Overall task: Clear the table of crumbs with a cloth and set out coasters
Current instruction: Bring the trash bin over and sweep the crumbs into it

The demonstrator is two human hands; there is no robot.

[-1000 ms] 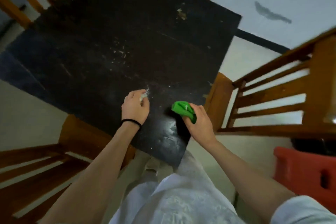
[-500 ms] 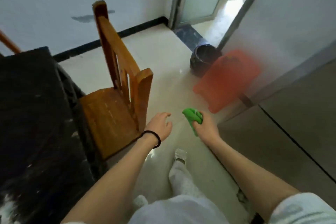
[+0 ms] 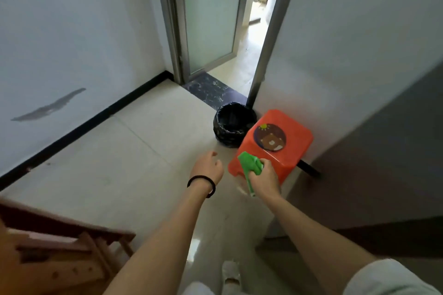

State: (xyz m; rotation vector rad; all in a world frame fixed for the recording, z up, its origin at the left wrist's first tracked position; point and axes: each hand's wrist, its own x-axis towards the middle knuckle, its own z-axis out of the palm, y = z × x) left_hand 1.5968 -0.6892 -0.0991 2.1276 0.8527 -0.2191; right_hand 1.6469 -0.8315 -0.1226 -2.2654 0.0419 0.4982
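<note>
My right hand point(image 3: 263, 178) is shut on a bunched green cloth point(image 3: 250, 163), held just over the near edge of a red plastic stool point(image 3: 297, 143). A round dark coaster point(image 3: 269, 137) with a bear picture lies on top of the stool. My left hand point(image 3: 208, 167), with a black band on its wrist, hovers over the floor to the left of the cloth. Its fingers are loosely curled and apart, and nothing shows in them. The table is out of view.
A black-lined waste bin point(image 3: 233, 124) stands on the floor just behind the stool, against the wall corner. A wooden chair point(image 3: 60, 254) fills the lower left. A glass door point(image 3: 211, 14) stands open ahead. Pale tiled floor point(image 3: 134, 163) stretches to the left.
The view has swung from the dark crumb-strewn table to the bin and red stool. My left hand left the crumbs on the table. The green cloth stays in my right hand.
</note>
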